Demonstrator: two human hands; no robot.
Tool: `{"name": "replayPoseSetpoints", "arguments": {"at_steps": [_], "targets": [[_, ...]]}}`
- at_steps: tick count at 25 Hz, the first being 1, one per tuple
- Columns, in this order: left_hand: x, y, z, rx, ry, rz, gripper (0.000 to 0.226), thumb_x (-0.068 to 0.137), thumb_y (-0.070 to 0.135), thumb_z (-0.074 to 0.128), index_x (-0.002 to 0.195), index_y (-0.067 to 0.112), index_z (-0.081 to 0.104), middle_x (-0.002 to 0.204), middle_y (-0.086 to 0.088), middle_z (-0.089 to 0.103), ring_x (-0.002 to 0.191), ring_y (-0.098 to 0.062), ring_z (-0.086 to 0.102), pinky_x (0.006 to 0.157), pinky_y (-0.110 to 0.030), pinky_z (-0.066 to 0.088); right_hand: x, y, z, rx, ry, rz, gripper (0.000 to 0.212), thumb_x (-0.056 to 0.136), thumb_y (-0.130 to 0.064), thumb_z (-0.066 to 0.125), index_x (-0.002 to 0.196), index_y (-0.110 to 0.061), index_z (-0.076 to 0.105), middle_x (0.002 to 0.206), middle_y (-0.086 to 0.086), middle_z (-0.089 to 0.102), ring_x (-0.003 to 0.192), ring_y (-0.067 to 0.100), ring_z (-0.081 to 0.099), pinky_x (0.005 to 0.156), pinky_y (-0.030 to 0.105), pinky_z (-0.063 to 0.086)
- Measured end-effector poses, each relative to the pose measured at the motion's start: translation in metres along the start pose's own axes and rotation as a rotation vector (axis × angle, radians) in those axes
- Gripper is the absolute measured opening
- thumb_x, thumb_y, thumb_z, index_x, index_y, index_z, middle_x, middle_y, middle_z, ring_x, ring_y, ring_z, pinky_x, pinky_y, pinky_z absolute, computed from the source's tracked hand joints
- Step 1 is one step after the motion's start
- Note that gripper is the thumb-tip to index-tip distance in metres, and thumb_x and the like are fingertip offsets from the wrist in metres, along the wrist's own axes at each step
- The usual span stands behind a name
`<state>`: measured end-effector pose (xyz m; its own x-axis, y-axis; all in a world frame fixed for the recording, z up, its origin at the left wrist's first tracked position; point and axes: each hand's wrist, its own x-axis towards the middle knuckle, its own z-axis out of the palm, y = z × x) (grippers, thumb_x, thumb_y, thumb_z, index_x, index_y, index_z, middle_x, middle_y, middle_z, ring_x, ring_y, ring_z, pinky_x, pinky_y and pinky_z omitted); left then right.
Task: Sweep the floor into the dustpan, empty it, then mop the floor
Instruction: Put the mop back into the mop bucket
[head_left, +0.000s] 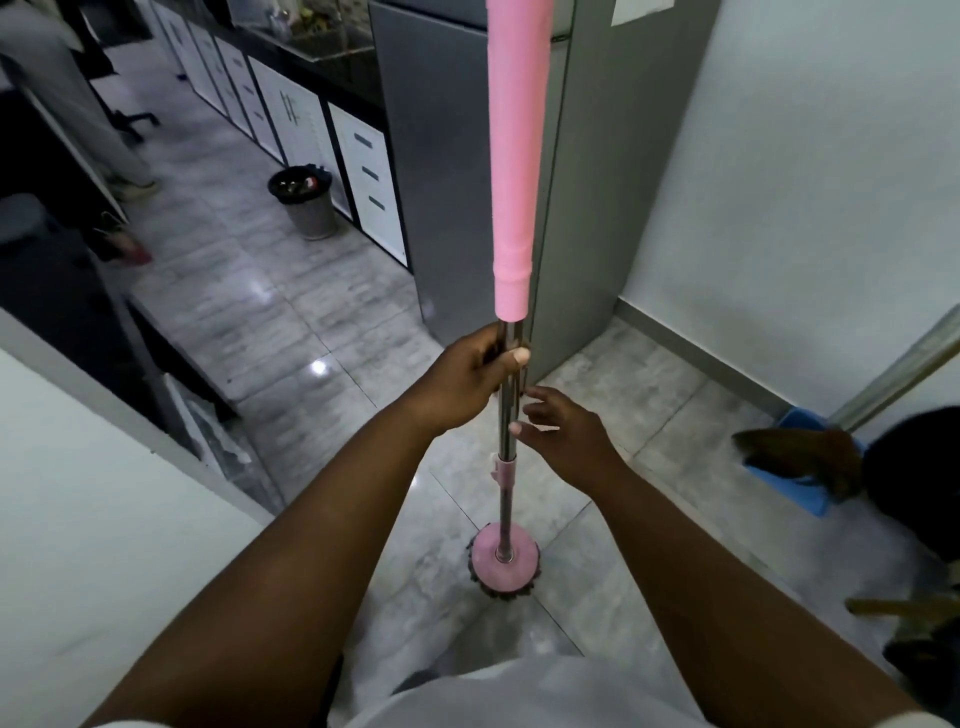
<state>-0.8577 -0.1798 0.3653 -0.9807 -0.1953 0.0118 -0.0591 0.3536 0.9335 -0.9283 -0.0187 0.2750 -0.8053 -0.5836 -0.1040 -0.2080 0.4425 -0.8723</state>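
Head view: mop (508, 364), upright, steel pole with pink grip above and round pink head resting on the grey tiled floor (291, 322) near a grey cabinet (447, 171); left hand (467, 379) curled round the pole just below the grip, right hand (563, 431) lower, fingers spread loose just beside the pole, contact uncertain. Blue dustpan (800, 486) on the floor at right by the white wall (810, 182), a broom (795, 454) partly over it; lined bin (304, 200) well apart, beside white drawers (371, 174).
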Motion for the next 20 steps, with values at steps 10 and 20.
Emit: {"name": "replayPoseSetpoints", "arguments": {"at_steps": [10,20], "targets": [[-0.017,0.005,-0.03,-0.031,0.161,-0.042,0.026,0.098,0.034,0.053,0.112,0.013,0.058,0.102,-0.001,0.066,0.101,-0.013,0.064,0.089,-0.043,0.056,0.014,-0.032,0.039,0.023,-0.116,-0.144,0.02,0.087,-0.027,0.071,0.104,-0.034,0.063,0.091,-0.021,0.067,0.09,-0.002,0.064,0.083,0.019,0.051],[-0.049,-0.014,-0.112,-0.199,0.237,-0.062,0.025,0.087,0.031,0.07,0.109,0.019,0.068,0.102,-0.004,0.071,0.094,-0.014,0.07,0.082,-0.033,0.059,0.022,-0.087,0.094,0.05,-0.228,-0.25,0.022,0.09,-0.029,0.068,0.108,-0.039,0.06,0.097,-0.019,0.069,0.093,-0.002,0.065,0.086,0.022,0.053]]}}
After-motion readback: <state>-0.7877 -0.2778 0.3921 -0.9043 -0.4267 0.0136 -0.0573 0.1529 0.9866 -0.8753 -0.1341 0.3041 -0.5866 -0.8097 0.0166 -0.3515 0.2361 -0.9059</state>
